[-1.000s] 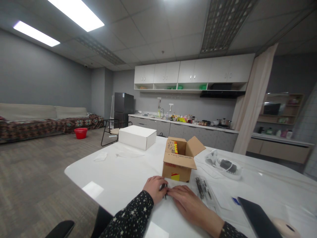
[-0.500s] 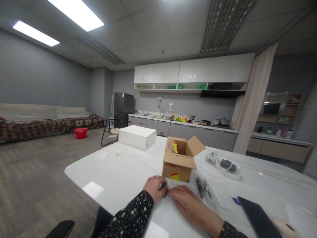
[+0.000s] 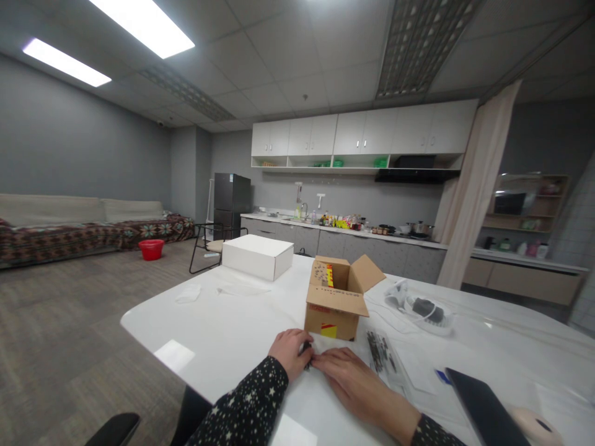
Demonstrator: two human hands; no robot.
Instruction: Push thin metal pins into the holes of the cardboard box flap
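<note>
My left hand [image 3: 290,354] is closed around a small dark object [image 3: 307,348], most of it hidden by the fingers, so its kind cannot be made out. Against it, from the right, come the fingertips of my right hand [image 3: 346,375], pressed together near the same object. Whether the right fingers grip it too is hidden. Just beyond both hands stands an open cardboard box [image 3: 332,306] with its flaps folded out. To the right of the box lies a clear plastic pack [image 3: 382,356] with several thin dark pieces inside.
A white box [image 3: 255,257] stands at the table's far left, near a crumpled tissue [image 3: 188,293]. On the right are a white tray with a dark item and a cable [image 3: 430,313], a dark flat tablet-like slab [image 3: 483,406] and a pale rounded object [image 3: 534,424].
My right fingertips have shifted very slightly to the left, toward the small dark object. Otherwise the hands and the things on the table stay where they were.
</note>
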